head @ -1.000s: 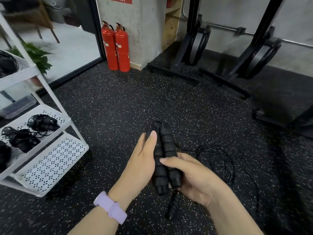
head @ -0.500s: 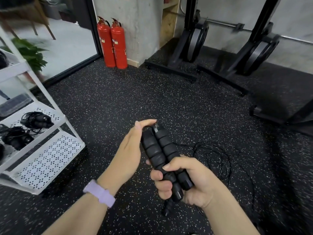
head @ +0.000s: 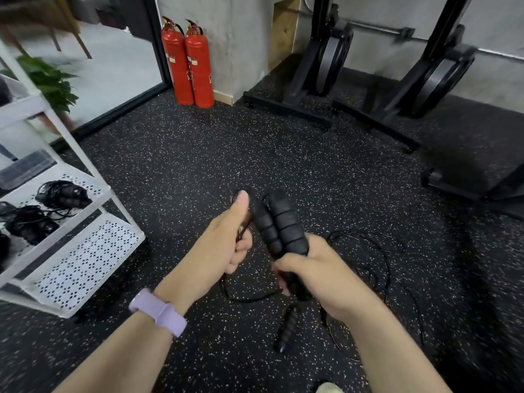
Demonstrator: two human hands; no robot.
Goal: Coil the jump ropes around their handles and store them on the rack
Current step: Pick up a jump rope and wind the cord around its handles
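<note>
Nearest, a loose jump-rope handle [head: 287, 327] lies on the speckled rubber floor [head: 184, 171] just below the hands, with thin black cord [head: 380, 268] sprawled in loops to the right; this looks like another rope waiting its turn. Just above it, the right hand [head: 320, 276] has its fingers curled round the lower ends of the paired foam handles [head: 279, 225], holding them side by side and tilted up to the left, probably so they serve as one spool. The left hand [head: 224, 245], a lilac watch band [head: 158, 312] on its wrist, pinches the rope [head: 249, 214] between raised thumb and curled fingers right beside the handles' upper part; a slack loop hangs below it. That grip seems meant to keep tension for wrapping a turn, so the coiling appears barely begun. To the left stands the white perforated rack [head: 85, 256], its middle shelf holding coiled ropes [head: 61, 192] already stored, the lower shelf within easy reach. Far back, two red fire extinguishers [head: 188, 61] stand against the concrete wall, and black weight-plate stands [head: 331, 61] sit to the right.
</note>
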